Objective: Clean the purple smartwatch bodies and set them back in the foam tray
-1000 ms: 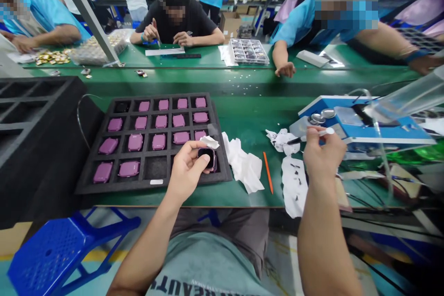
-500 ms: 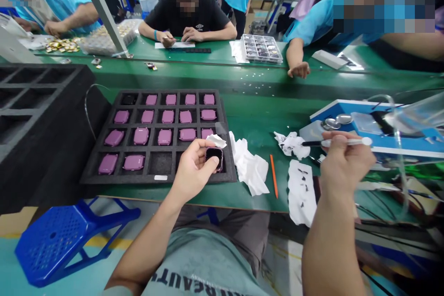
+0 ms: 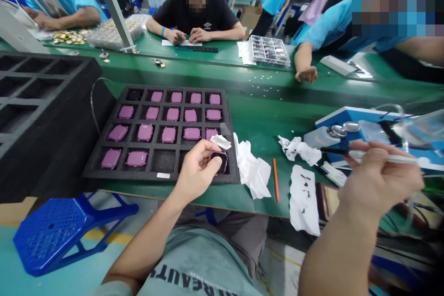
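My left hand (image 3: 199,165) is closed round a purple watch case (image 3: 223,163) with a dark face, the thumb lying on that face. A white tissue scrap (image 3: 221,141) sticks out above its fingers. Beneath is a black foam tray (image 3: 164,159) whose pockets hold several purple watch cases (image 3: 136,158). My right hand (image 3: 381,180), somewhat blurred, grips a slim pen-like tool (image 3: 367,155) with a white handle and a dark front end. The tool points left, its tip close to a black-stained crumpled tissue (image 3: 296,149); whether they touch I cannot tell.
White tissue (image 3: 255,171) and an orange stick (image 3: 276,180) lie right of the tray. A spotted paper strip (image 3: 304,199) overhangs the table edge. Metal-lidded bottles (image 3: 322,136) stand by a blue tray (image 3: 333,117). Stacked foam (image 3: 52,138) rises at left; co-workers sit opposite.
My right hand has moved right with the pen-like tool, drawing its tip back from over the stained tissue. My left hand keeps hold of the watch case. The camera view has shifted slightly.
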`<state>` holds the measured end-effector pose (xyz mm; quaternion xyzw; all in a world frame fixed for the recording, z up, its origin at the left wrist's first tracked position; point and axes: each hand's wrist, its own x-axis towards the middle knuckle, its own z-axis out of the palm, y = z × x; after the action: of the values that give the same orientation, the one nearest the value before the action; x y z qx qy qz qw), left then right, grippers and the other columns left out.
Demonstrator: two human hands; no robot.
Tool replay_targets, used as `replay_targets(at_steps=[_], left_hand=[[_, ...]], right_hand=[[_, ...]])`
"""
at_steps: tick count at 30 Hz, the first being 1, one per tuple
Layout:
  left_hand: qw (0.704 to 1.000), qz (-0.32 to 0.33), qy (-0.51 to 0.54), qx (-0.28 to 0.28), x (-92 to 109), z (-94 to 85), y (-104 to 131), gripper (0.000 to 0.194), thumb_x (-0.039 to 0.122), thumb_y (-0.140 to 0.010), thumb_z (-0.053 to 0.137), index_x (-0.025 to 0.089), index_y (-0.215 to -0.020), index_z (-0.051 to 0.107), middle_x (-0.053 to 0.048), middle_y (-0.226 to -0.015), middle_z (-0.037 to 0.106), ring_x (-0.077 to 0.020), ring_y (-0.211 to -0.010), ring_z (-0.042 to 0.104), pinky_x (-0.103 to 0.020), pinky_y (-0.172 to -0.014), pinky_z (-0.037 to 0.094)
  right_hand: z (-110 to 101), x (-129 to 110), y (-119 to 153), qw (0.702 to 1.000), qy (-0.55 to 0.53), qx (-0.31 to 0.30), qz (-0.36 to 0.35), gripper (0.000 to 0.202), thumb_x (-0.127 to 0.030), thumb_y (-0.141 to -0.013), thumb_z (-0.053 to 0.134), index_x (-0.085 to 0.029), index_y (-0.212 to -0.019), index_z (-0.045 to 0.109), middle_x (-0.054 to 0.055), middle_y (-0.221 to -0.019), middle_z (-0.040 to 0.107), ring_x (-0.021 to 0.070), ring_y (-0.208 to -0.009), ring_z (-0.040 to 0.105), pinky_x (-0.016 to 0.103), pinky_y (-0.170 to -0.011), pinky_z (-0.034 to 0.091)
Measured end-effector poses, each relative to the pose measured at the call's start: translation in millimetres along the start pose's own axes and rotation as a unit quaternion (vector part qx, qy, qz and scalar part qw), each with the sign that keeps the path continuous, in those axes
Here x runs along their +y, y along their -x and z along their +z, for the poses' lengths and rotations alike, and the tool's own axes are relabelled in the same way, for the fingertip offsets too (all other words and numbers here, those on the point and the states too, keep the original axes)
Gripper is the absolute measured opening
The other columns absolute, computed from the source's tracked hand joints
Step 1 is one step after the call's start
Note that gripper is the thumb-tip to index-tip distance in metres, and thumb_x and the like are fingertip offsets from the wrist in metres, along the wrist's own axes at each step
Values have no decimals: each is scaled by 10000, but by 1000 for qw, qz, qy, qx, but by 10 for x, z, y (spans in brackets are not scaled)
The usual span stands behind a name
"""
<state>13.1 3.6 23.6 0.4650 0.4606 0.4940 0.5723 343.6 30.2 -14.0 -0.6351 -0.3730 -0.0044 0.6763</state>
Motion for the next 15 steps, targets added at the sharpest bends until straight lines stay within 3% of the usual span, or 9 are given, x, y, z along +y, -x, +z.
replay_targets(at_steps=[4, 10, 15], left_hand=[[1000, -3, 11, -4, 20, 1, 2, 220, 293, -801, 751, 189, -934, 610, 12, -729, 627, -117, -613, 573, -210, -558, 502], [1000, 9, 11, 15, 31, -12, -45, 287, 297, -786, 789, 191, -994, 622, -14, -852, 703, -131, -691, 644, -217, -597, 573], [1000, 13, -10, 11, 1, -44, -89, 331, 305, -756, 824, 189, -996, 628, -5, -825, 712, -130, -671, 659, -213, -581, 578]], right_hand=[[9, -9, -26, 1000, 0, 4, 3, 326, -489, -822, 656, -191, -952, 690, 134, -893, 737, 306, -833, 758, 551, -808, 625], [11, -46, -128, 998, 29, -42, 36, 360, -498, -895, 567, -169, -1022, 644, 130, -988, 748, 227, -888, 732, 389, -811, 607], [76, 134, -169, 993, 69, -82, 52, 406, -484, -932, 493, -140, -1110, 616, 170, -1074, 745, 215, -949, 722, 355, -835, 580]])
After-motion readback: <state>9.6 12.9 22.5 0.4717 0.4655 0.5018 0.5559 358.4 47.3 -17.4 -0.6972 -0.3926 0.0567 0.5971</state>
